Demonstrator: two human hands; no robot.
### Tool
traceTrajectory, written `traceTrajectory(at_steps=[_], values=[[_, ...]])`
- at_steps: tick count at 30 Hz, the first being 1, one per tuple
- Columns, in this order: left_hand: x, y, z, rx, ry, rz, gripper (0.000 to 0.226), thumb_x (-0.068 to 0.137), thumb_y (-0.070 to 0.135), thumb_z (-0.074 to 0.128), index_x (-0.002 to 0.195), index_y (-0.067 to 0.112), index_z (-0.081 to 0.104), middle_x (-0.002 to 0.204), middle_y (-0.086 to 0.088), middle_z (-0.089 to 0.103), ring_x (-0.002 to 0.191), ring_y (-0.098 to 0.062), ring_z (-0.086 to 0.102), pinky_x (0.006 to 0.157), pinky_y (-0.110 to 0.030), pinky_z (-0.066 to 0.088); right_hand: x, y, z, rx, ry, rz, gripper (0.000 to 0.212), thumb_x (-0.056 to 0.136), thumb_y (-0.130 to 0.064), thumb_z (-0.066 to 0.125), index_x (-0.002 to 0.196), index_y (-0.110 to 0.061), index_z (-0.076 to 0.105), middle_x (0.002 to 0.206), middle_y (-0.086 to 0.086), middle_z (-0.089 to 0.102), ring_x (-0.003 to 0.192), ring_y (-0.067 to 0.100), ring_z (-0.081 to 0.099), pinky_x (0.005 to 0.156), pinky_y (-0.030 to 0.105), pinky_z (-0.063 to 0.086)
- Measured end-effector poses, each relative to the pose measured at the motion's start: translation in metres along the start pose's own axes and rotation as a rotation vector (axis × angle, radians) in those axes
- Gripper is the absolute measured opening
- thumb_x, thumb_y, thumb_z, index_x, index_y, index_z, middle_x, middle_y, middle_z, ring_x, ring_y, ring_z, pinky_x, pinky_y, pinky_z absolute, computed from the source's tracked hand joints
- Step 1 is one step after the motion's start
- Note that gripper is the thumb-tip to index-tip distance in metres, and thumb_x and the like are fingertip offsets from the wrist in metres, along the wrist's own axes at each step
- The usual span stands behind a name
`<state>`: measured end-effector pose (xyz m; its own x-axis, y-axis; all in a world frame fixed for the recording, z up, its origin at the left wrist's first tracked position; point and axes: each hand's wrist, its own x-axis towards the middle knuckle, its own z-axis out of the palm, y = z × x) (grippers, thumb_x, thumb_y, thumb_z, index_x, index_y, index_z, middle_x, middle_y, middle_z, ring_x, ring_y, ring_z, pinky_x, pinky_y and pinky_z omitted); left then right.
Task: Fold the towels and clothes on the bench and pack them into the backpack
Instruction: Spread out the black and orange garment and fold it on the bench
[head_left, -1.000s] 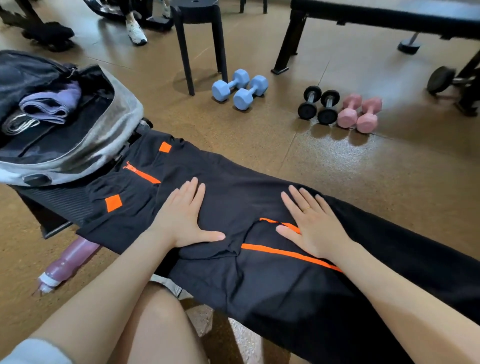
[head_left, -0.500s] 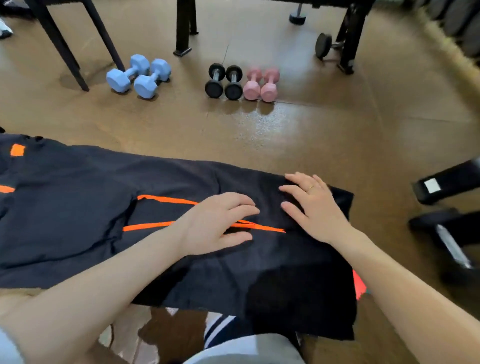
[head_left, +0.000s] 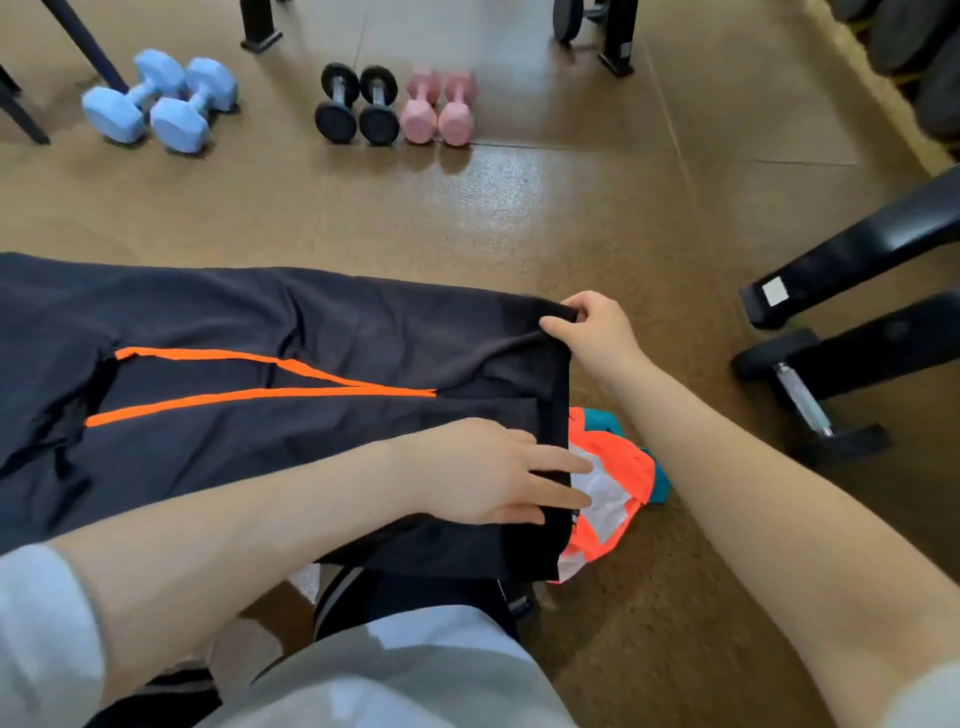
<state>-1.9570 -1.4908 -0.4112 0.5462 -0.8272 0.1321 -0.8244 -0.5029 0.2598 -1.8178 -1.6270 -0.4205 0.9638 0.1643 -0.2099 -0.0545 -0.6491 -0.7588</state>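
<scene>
A pair of black trousers (head_left: 249, 415) with orange stripes (head_left: 249, 395) is laid flat across the table, which is hidden beneath the cloth. The far corner of the trouser hem is pinched by the right hand (head_left: 592, 330), its fingers curled round the edge of the fabric. The near part of the hem is pressed by the left hand (head_left: 498, 473), with its fingers held straight and flat on the cloth. An orange, white and teal garment (head_left: 613, 483) is seen just beyond the hem, partly covered by it. On the floor (head_left: 545, 208) behind, blue dumbbells (head_left: 161, 98), black dumbbells (head_left: 356, 106) and pink dumbbells (head_left: 439, 106) are set in pairs.
</scene>
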Motion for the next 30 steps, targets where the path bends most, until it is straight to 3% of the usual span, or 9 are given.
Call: traceTrajectory(at_steps=[3,8,12,15,18,21,25,28,30], values=[[0.006,0.008,0.002,0.020,-0.065,-0.027,0.044,0.086,0.049,0.035,0.113,0.030,0.064,0.113,-0.001,0.062,0.064,-0.022,0.055,0.048,-0.024,0.045,0.000,-0.002,-0.002,-0.049,-0.015,-0.050,0.008,0.081,-0.019,0.065,0.085,-0.015,0.059,0.063,-0.008,0.048,0.075,0.019,0.050,0.064,0.025,0.034],[0.003,0.018,-0.005,-0.001,0.002,-0.166,0.048,0.084,0.055,0.040,0.070,0.016,0.064,0.078,-0.004,0.054,0.057,-0.022,0.050,0.047,-0.027,0.046,0.001,-0.007,-0.008,-0.077,0.014,-0.161,0.013,0.084,-0.018,0.062,0.093,-0.009,0.063,0.076,-0.001,0.055,0.075,0.017,0.048,0.057,0.026,0.025],[-0.023,0.025,-0.021,-0.130,0.094,-0.548,0.062,0.080,0.071,0.034,0.056,0.015,0.047,0.076,-0.001,0.045,0.058,-0.021,0.047,0.055,-0.029,0.041,0.002,-0.022,-0.005,0.198,-0.064,-0.203,0.018,0.084,-0.007,0.059,0.099,-0.016,0.057,0.071,-0.005,0.053,0.054,0.009,0.050,0.048,0.012,0.037],[-0.038,0.030,-0.030,-0.169,0.161,-0.819,0.047,0.073,0.057,0.059,0.054,0.022,0.035,0.074,0.010,0.036,0.062,-0.014,0.043,0.061,-0.024,0.032,0.001,-0.037,0.000,0.250,-0.223,-0.321,0.026,0.086,-0.001,0.055,0.102,-0.021,0.058,0.077,-0.007,0.057,0.049,0.001,0.052,0.051,0.016,0.042],[-0.047,0.034,-0.029,-0.244,0.219,-0.980,0.035,0.075,0.020,0.072,0.067,0.023,0.038,0.082,0.015,0.034,0.072,-0.013,0.043,0.066,-0.023,0.033,0.003,-0.049,0.004,0.121,-0.441,-0.432,0.025,0.084,0.000,0.052,0.098,-0.017,0.064,0.094,-0.006,0.061,0.076,-0.004,0.053,0.074,0.016,0.039],[-0.053,0.037,-0.027,-0.394,0.389,-1.196,0.043,0.074,0.011,0.072,0.081,0.032,0.036,0.091,0.015,0.037,0.074,-0.004,0.045,0.067,-0.013,0.037,0.010,-0.055,0.003,-0.041,-0.743,-0.410,0.059,0.063,-0.009,0.043,0.121,-0.017,0.056,0.112,-0.008,0.054,0.097,-0.001,0.050,0.083,0.010,0.035],[-0.058,0.039,-0.028,-0.623,0.422,-1.358,0.044,0.074,0.014,0.073,0.105,0.031,0.046,0.085,0.013,0.059,0.073,-0.001,0.056,0.063,-0.006,0.042,0.026,-0.044,0.012,-0.563,-0.587,-0.715,0.059,0.071,-0.012,0.047,0.129,-0.020,0.054,0.129,0.010,0.040,0.124,0.029,0.030,0.105,0.028,0.023],[-0.059,0.038,-0.032,-0.683,0.376,-1.367,0.016,0.075,0.014,0.070,0.088,0.019,0.064,0.083,0.004,0.071,0.080,-0.014,0.066,0.076,-0.022,0.052,0.031,-0.044,0.014,-0.528,-0.521,-0.770,0.033,0.078,-0.003,0.062,0.107,-0.017,0.068,0.144,0.010,0.032,0.135,0.029,0.020,0.110,0.033,0.018],[-0.062,0.038,-0.039,-0.805,0.446,-1.351,0.013,0.077,0.008,0.064,0.085,0.018,0.068,0.083,0.003,0.072,0.080,-0.013,0.067,0.080,-0.029,0.054,0.035,-0.049,0.016,-0.414,-0.611,-0.759,0.024,0.078,0.003,0.064,0.099,-0.007,0.068,0.135,0.010,0.048,0.126,0.021,0.037,0.106,0.027,0.025]])
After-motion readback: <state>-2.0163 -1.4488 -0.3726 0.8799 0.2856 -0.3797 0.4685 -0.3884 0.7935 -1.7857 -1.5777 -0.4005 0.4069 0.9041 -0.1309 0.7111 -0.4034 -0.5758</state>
